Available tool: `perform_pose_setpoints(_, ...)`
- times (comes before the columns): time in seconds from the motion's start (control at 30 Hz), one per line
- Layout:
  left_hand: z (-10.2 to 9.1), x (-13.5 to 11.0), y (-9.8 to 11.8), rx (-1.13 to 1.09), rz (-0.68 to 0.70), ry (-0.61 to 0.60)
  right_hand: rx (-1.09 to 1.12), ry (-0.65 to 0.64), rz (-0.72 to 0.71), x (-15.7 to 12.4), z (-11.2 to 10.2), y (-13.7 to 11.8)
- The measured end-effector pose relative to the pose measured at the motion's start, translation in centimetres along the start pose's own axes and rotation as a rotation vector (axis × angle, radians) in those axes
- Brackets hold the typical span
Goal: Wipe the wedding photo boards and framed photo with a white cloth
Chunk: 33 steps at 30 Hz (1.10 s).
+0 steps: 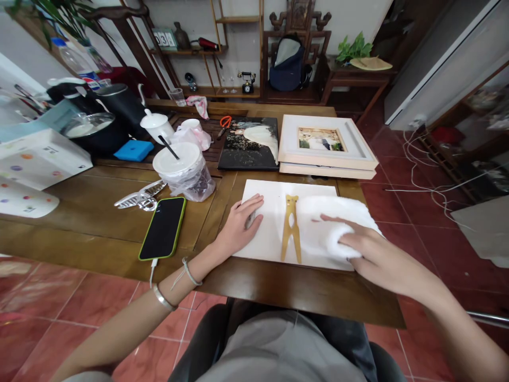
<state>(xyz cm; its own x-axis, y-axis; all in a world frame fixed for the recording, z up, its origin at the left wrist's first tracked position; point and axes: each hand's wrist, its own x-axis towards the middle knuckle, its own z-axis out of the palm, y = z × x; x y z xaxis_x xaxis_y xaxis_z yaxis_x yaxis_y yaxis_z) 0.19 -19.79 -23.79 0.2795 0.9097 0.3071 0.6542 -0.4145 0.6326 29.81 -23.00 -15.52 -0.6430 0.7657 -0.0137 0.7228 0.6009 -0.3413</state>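
My left hand point(240, 223) lies with its fingers stretched out on the left side of a flat white board point(270, 204), near the table's front edge. My right hand point(368, 252) grips a bunched part of a white fluffy cloth point(338, 207), with one finger extended across it. The cloth covers the right part of the board. Between my hands a gold cracker-like tool point(292, 228) lies on the board, its two legs toward me. A small grey patch shows beside my left thumb; I cannot make out what it is.
On the wooden table point(99, 196) left of the board are a phone point(163, 228) on a cable, metal scissors point(141, 196) and a lidded cup point(185, 170) with a straw. Behind the board lie a dark photo panel point(248, 143) and stacked white frames point(326, 140).
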Motion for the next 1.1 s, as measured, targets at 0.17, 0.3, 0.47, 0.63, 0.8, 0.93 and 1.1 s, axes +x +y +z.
perform_pose_setpoints(0.17,0.0,0.0,0.0,-0.007,-0.01,0.001,0.057,0.154,0.031,4.2,1.1,1.8)
perform_pose_setpoints(0.3,0.0,0.0,0.0,-0.009,-0.004,-0.001,-0.015,0.256,0.003,6.6,2.5,2.4)
perform_pose_setpoints(0.47,0.0,0.0,0.0,-0.005,-0.013,0.0,-0.188,0.155,-0.105,6.3,3.8,0.5)
perform_pose_setpoints(0.63,0.0,0.0,0.0,-0.009,-0.011,-0.004,-0.181,0.047,-0.094,2.2,3.9,-3.8)
perform_pose_setpoints(0.8,0.0,-0.1,-0.1,-0.003,-0.01,-0.006,-0.05,-0.036,-0.143,-2.2,3.2,-6.7)
perform_pose_setpoints(0.93,0.1,-0.1,-0.1,0.003,-0.004,-0.01,0.041,-0.013,-0.155,-3.0,1.3,-6.4)
perform_pose_setpoints(1.1,0.1,-0.1,-0.1,-0.003,-0.009,-0.005,-0.022,-0.013,-0.098,0.7,-0.7,-3.9)
